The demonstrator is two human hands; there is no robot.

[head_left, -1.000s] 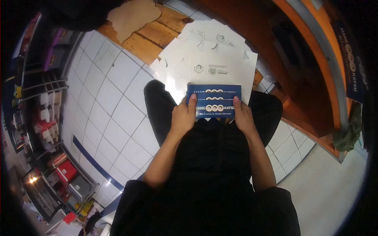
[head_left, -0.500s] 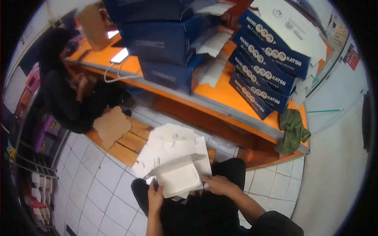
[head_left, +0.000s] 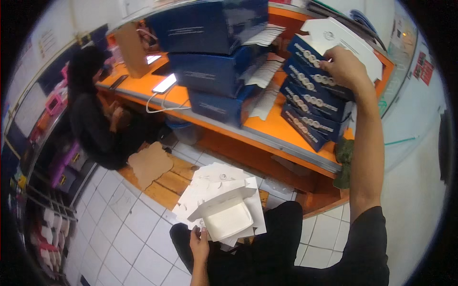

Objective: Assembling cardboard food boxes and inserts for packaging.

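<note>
On my lap, an open white cardboard box (head_left: 229,220) with raised walls lies on several flat white cardboard sheets (head_left: 214,174). My left hand (head_left: 199,242) grips its near left corner between thumb and fingers. My right arm reaches far out to the orange table, where blue cardboard boxes (head_left: 312,114), white inside, stand stacked at an angle. At the top of that stack my right hand (head_left: 344,66) is closed with its fingertips on the edge of the uppermost blue box (head_left: 305,51). Part of that box is hidden behind the hand.
Closed dark blue boxes (head_left: 210,71) form a tall stack on the orange table (head_left: 269,126). A phone (head_left: 164,83) with a white cable lies left of them. A green cloth (head_left: 344,162) hangs at the table's corner. Another person (head_left: 95,114) sits left by the wooden bench (head_left: 167,178).
My right hand has left the white box and gone up to the blue stack on the right. My left hand stays at the white box. The whole view has shifted a little.
</note>
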